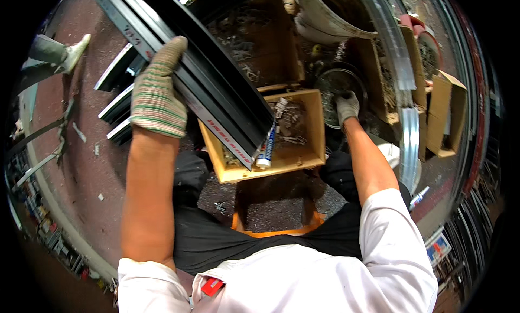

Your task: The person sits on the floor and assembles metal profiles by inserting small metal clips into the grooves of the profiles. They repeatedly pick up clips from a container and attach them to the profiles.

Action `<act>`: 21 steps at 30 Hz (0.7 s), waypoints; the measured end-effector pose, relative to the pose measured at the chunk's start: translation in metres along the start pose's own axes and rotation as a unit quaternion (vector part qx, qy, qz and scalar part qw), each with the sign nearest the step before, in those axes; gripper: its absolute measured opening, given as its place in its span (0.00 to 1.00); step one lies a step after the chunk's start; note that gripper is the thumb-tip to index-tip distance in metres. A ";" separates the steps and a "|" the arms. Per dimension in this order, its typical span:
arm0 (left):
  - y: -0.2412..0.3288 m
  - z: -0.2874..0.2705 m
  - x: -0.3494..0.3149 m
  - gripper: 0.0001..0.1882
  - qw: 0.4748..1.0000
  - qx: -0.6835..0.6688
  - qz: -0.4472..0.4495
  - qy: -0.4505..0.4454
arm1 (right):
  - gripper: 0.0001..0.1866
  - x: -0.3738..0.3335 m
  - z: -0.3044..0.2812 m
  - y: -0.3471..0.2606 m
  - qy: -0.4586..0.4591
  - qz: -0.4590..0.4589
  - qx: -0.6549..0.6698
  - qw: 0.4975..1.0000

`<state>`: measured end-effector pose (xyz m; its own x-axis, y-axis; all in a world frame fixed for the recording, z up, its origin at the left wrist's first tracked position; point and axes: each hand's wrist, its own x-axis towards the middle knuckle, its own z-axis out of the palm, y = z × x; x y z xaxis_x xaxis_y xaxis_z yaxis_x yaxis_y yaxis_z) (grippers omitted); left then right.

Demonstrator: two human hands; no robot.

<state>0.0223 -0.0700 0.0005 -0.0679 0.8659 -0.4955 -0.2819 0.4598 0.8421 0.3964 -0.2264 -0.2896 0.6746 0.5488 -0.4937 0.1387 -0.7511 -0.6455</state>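
My left hand (161, 91), in a glove striped green, red and white, is closed round the edge of a long dark metal profile (211, 80). The profile slants from the upper left, and its near end rests over a wooden box (264, 175) in front of my knees. My right hand (347, 106), in a pale glove, reaches into a round metal pan (362, 80) of small parts. Its fingers are curled down, and what they hold, if anything, is hidden. Small metal clips (290, 123) and a white-and-blue tube (265, 153) lie in the wooden box.
Behind the pan stands a dirty white bucket (325, 20). Cardboard boxes (447, 115) and clear-wrapped strips (410, 134) line the right side. More dark profiles (116, 69) lie left of the held one. Another person's leg and shoe (73, 53) show at the far left.
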 end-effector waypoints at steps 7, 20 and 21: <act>0.021 0.016 -0.007 0.13 0.998 -0.057 0.008 -0.007 | 0.08 -0.044 -0.067 -0.088 0.025 -0.021 0.257 0.966; 0.058 -0.010 0.004 0.19 0.991 -0.109 0.045 0.069 | 0.11 -0.204 -0.088 -0.264 -0.234 -0.229 0.332 0.885; 0.056 -0.012 0.005 0.19 0.991 -0.107 0.041 0.066 | 0.12 -0.211 -0.087 -0.268 -0.237 -0.236 0.314 0.888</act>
<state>-0.0054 -0.0418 0.0427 -0.2203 0.8588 -0.4625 -0.4666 0.3236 0.8231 0.2795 -0.1726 0.0385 0.2470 0.9531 -0.1749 -0.2079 -0.1241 -0.9702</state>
